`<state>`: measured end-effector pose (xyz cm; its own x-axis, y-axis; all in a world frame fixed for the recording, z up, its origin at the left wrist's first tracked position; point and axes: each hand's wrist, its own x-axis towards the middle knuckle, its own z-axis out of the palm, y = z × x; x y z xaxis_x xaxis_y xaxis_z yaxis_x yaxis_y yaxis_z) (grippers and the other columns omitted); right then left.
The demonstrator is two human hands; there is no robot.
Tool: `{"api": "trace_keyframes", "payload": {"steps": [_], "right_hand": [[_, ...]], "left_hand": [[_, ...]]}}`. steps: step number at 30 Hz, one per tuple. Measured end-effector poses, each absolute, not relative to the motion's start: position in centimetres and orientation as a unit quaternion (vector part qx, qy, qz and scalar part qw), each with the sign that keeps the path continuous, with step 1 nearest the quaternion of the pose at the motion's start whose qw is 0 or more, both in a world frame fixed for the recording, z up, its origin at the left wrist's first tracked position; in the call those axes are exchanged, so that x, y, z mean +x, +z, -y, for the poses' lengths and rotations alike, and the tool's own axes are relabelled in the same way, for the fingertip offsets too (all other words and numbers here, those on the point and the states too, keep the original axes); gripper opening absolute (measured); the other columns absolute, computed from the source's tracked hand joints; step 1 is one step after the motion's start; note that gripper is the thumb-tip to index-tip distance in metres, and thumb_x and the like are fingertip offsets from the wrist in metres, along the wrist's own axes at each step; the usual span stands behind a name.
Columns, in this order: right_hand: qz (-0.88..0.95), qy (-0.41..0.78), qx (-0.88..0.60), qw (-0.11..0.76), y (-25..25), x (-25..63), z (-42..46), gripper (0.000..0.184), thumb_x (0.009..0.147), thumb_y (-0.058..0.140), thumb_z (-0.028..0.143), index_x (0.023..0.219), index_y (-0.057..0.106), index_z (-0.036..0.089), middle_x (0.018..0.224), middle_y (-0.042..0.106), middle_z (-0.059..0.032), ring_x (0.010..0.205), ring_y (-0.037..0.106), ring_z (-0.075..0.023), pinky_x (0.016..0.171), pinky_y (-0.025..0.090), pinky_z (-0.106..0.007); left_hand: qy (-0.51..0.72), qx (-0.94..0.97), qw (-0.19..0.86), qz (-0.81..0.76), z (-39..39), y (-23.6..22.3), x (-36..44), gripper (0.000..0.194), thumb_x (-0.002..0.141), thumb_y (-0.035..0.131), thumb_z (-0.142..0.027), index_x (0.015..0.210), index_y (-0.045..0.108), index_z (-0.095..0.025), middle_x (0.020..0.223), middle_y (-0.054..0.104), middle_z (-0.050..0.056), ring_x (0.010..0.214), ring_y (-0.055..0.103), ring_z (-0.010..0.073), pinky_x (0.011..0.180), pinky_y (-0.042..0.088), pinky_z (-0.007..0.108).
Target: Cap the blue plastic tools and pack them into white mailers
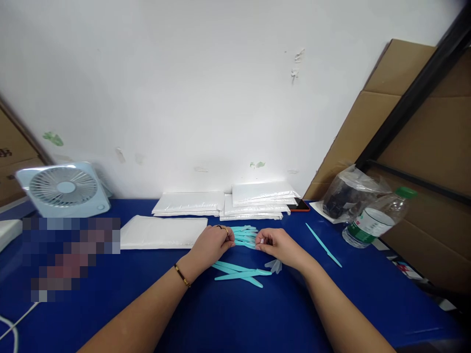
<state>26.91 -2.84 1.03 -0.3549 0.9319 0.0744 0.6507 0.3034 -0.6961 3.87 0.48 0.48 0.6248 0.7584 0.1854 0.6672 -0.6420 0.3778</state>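
Several slim turquoise eyebrow razors (245,235) lie side by side between my two hands. My left hand (217,240) is closed in a pinch at the left end of the nearest razor. Its right end meets the pinched fingertips of my right hand (277,243), where a small whitish piece also shows between the fingers. More loose eyebrow razors (241,275) lie crossed on the blue table, nearer to me. A few clear blade caps (274,265) rest just below my right hand. One single razor (324,245) lies apart at the right.
White plastic-wrapped packs (164,233) lie left of my hands, with stacked packs (257,196) along the wall. A phone (299,205) sits behind them. A fan (66,189) stands left; a green-capped bottle (375,223) and a bagged dark object (342,193) stand right.
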Motion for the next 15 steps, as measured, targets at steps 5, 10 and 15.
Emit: {"api": "trace_keyframes", "payload": {"steps": [5, 10, 15], "right_hand": [[0.776, 0.239, -0.523, 0.260, 1.4, 26.7, 2.4, 0.009, 0.078, 0.058, 0.025, 0.082, 0.064, 0.020, 0.073, 0.062, -0.0009, 0.064, 0.054, -0.0131, 0.057, 0.041, -0.025], [0.785, 0.285, -0.500, 0.229, 2.0, 29.4, 3.0, 0.013, 0.076, 0.061, 0.029, 0.081, 0.067, 0.018, 0.081, 0.062, -0.0031, 0.069, 0.055, -0.0133, 0.062, 0.043, -0.024], [0.802, 0.330, -0.482, 0.127, 1.1, 30.8, 3.5, 0.015, 0.064, 0.072, 0.028, 0.074, 0.067, 0.018, 0.079, 0.058, -0.0017, 0.066, 0.053, -0.0120, 0.056, 0.040, -0.020]], "left_hand": [[0.187, 0.880, 0.116, -0.421, -0.5, 0.4, 4.8, 0.006, 0.082, 0.057, -0.024, 0.086, 0.059, -0.020, 0.087, 0.063, 0.001, 0.086, 0.055, 0.0179, 0.075, 0.038, 0.029], [0.175, 0.895, 0.166, -0.376, 0.8, 1.5, 4.4, 0.023, 0.075, 0.064, -0.038, 0.091, 0.061, -0.022, 0.094, 0.060, 0.002, 0.087, 0.056, 0.0181, 0.072, 0.041, 0.027], [0.093, 0.917, 0.202, -0.331, 2.2, 1.7, 4.3, 0.023, 0.069, 0.068, -0.042, 0.080, 0.065, -0.022, 0.080, 0.061, 0.000, 0.074, 0.057, 0.0159, 0.066, 0.039, 0.026]]}}
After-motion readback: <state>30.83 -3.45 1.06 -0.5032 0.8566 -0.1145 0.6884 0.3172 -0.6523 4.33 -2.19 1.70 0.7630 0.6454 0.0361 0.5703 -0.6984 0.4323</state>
